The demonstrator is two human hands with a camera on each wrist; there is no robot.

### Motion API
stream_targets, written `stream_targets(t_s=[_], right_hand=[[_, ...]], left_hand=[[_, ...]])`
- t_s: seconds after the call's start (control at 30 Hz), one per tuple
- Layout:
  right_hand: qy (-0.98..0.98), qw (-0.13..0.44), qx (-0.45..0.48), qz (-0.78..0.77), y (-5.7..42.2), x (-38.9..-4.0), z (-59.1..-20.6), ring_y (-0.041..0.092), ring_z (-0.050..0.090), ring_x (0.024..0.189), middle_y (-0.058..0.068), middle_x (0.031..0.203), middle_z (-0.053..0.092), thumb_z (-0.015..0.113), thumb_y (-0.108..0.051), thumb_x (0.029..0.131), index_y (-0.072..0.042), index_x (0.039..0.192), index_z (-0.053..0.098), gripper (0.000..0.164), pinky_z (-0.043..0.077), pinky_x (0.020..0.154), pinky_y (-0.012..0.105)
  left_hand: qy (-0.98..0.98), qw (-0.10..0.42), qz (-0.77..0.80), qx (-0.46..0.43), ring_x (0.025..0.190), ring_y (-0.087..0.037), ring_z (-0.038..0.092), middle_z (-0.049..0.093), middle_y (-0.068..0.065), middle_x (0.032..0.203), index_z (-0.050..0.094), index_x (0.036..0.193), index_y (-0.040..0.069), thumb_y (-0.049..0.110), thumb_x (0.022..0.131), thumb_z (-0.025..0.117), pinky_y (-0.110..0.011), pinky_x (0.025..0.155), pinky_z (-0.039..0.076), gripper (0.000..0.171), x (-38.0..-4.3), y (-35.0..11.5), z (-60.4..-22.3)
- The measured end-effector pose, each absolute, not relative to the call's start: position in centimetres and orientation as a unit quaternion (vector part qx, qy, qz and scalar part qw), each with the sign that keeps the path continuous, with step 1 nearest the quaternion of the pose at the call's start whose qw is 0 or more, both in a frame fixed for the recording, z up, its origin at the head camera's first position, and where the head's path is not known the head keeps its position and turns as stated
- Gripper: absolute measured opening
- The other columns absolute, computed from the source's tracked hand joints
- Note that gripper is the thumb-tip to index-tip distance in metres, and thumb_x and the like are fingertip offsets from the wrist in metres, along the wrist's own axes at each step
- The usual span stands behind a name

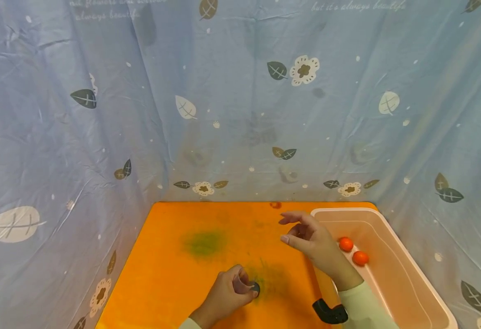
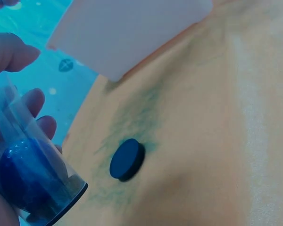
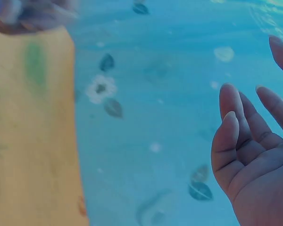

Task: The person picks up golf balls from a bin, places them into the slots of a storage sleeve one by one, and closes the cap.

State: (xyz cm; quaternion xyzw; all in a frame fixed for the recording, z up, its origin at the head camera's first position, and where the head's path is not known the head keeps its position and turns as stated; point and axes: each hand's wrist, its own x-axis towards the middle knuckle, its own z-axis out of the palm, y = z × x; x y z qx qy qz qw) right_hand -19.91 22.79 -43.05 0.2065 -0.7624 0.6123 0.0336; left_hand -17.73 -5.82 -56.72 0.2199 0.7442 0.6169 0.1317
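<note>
1. The blue curtain (image 1: 232, 100) has leaves and flowers on it. It hangs in front of the left hand (image 1: 229, 292) and the right hand (image 1: 320, 249), and on both sides of them too.
2. The orange counter (image 1: 162, 283) is under both hands. A green smudge (image 1: 204, 243) is on it, ahead of the left hand and a bit to its left.
3. The peach tub (image 1: 404, 274) is next to the right hand, mostly on its right. The pale sleeve (image 1: 363, 304) covers part of the tub's rim.
4. The right hand is up in the air, its fingers loosely bent and spread.
5. The left hand grips a clear tube (image 2: 27, 126), with its fingers curled around it.
6. That tube has a dark end.
7. A blue ball (image 2: 26, 174) is inside the tube, in the left hand's hold.
8. Two red round things (image 1: 346, 244) lie in the tub, to the right of the right hand.
9. A dark round lid (image 2: 125, 159) lies on the counter, near the left hand.
</note>
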Motion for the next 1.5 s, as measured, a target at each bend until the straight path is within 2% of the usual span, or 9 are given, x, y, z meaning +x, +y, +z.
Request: stream_targets(t_s=[0.1,0.27,0.43,0.57,0.73,0.93,1.13,1.33,1.5], right_hand=[[-0.771,0.053,0.182,0.608,24.6,-20.8,-41.9,0.028,0.068,0.096,0.022,0.135,0.061,0.077,-0.007,0.104,-0.005,0.147,0.060,0.046,0.058,0.082,0.032],[-0.788,0.081,0.123,0.598,28.6,-22.7,-41.5,0.028,0.071,0.104,0.017,0.139,0.059,0.072,-0.021,0.109,-0.009,0.156,0.053,0.052,0.058,0.090,0.032],[-0.798,0.114,0.068,0.588,32.5,-24.6,-43.1,0.025,0.071,0.102,0.013,0.140,0.060,0.069,-0.030,0.111,-0.014,0.155,0.053,0.049,0.057,0.087,0.028],[-0.793,0.130,0.025,0.594,35.3,-25.8,-45.3,0.019,0.073,0.097,0.001,0.130,0.065,0.070,-0.030,0.110,-0.017,0.150,0.057,0.044,0.058,0.084,0.025],[-0.794,0.102,-0.036,0.598,37.7,-26.7,-48.0,0.016,0.073,0.099,-0.006,0.122,0.066,0.071,-0.040,0.109,-0.017,0.147,0.057,0.047,0.056,0.083,0.023],[-0.788,0.068,-0.107,0.602,39.5,-26.7,-50.9,0.010,0.073,0.098,-0.012,0.118,0.067,0.071,-0.053,0.105,-0.009,0.142,0.060,0.059,0.057,0.083,0.021],[-0.786,0.053,-0.154,0.596,40.8,-26.4,-53.9,0.014,0.074,0.089,-0.020,0.102,0.067,0.077,-0.051,0.102,-0.005,0.131,0.067,0.055,0.058,0.078,0.027],[-0.816,0.023,-0.160,0.555,41.5,-26.4,-56.4,0.027,0.065,0.088,-0.008,0.102,0.066,0.080,-0.046,0.101,0.001,0.131,0.062,0.058,0.058,0.073,0.032],[-0.832,0.030,-0.156,0.531,40.9,-26.6,-57.1,0.021,0.061,0.089,-0.003,0.105,0.064,0.077,-0.031,0.105,0.006,0.131,0.058,0.049,0.056,0.072,0.028]], left_hand=[[0.746,0.136,0.616,0.212,0.082,-0.017,0.077,0.078,0.003,0.091,0.062,0.099,0.009,0.014,0.095,0.085,-0.029,0.072,0.062,0.024,-17.7,-6.0,-56.8],[0.749,0.140,0.614,0.205,0.082,-0.017,0.077,0.078,0.003,0.091,0.062,0.099,0.009,0.014,0.095,0.086,-0.029,0.072,0.062,0.024,-17.9,-6.3,-56.8],[0.749,0.141,0.616,0.202,0.082,-0.018,0.076,0.078,0.003,0.090,0.063,0.100,0.009,0.014,0.096,0.085,-0.029,0.071,0.062,0.023,-17.9,-6.5,-57.0],[0.745,0.140,0.620,0.204,0.083,-0.018,0.077,0.078,0.002,0.090,0.063,0.100,0.008,0.014,0.096,0.085,-0.029,0.072,0.062,0.023,-17.8,-6.7,-57.1],[0.747,0.137,0.619,0.201,0.084,-0.018,0.077,0.078,0.003,0.090,0.062,0.099,0.008,0.014,0.096,0.085,-0.030,0.074,0.062,0.024,-17.9,-6.8,-57.0],[0.755,0.128,0.612,0.196,0.084,-0.016,0.076,0.077,0.004,0.090,0.062,0.098,0.010,0.014,0.095,0.086,-0.029,0.074,0.062,0.024,-17.9,-7.0,-56.9],[0.755,0.126,0.614,0.193,0.084,-0.016,0.076,0.077,0.004,0.089,0.063,0.099,0.009,0.013,0.095,0.086,-0.029,0.074,0.061,0.024,-18.0,-7.1,-57.0],[0.752,0.127,0.616,0.195,0.084,-0.017,0.076,0.077,0.003,0.088,0.063,0.098,0.008,0.013,0.096,0.086,-0.029,0.074,0.062,0.024,-18.2,-7.2,-57.3],[0.750,0.127,0.618,0.198,0.085,-0.016,0.077,0.077,0.004,0.089,0.062,0.098,0.009,0.012,0.096,0.085,-0.029,0.074,0.062,0.024,-18.1,-7.3,-57.4]])
